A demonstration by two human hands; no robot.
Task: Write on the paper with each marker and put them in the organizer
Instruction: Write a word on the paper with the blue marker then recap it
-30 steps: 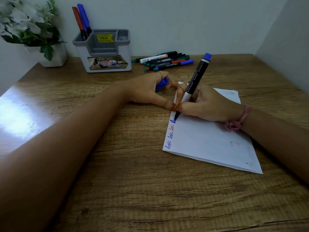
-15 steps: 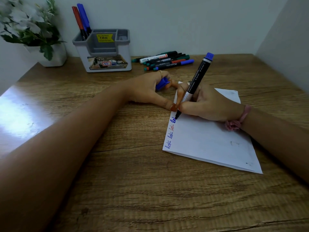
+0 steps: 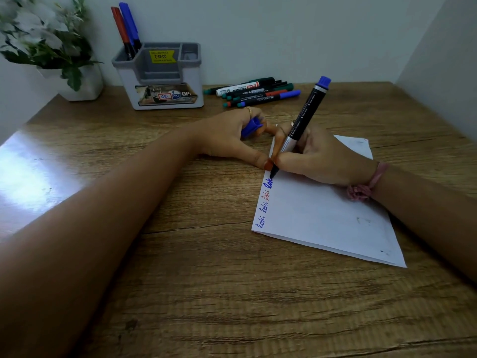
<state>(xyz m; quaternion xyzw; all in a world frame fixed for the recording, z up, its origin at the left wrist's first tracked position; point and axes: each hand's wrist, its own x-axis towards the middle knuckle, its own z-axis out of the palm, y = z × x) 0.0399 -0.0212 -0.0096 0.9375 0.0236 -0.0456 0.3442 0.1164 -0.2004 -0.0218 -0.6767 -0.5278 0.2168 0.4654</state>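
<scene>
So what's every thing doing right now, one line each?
Blue marker: uncapped, tip on the paper, gripped by right hand.
Blue cap: off, held in left hand.
Paper: flat, words along its left edge.
Organizer: upright, holds two markers.
Loose markers: capped, lying on the table.

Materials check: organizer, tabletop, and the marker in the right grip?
Organizer: looks like moulded plastic, white shell with grey insert, smooth and slightly matte. Tabletop: wood-grain, likely laminate, given the glossy glare patch at left. Marker: black plastic barrel with printed text, blue end, silvery section near the tip; metal or foil, cannot tell.
</scene>
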